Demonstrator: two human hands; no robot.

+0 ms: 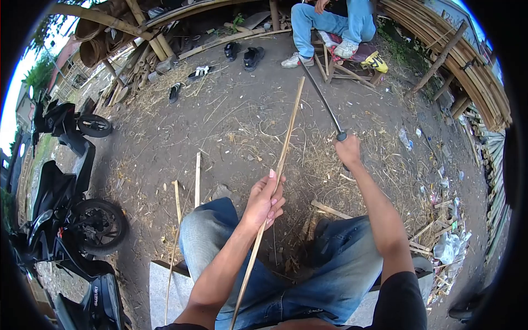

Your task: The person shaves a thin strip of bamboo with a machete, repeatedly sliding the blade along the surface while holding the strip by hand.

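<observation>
My left hand (267, 201) is closed around a long, thin bamboo strip (290, 127). The strip slants from my lap up and away to the right, its far end in the air above the ground. In my right hand (348, 152) is the dark handle of a long knife (321, 97) with a narrow blade and a round black guard. Its blade points forward and a little left, apart from the strip. Both hands are held out over my jeans-clad knees, and most of the knife's handle is hidden by my fingers.
Parked motorcycles (71, 220) stand at the left. Ahead, a person in jeans (324, 27) sits by a wooden stool (352, 74). Shoes (253, 58) lie on the dirt among shavings. Stacked bamboo strips (456, 55) and poles (495, 170) line the right, near a plastic bag (448, 248).
</observation>
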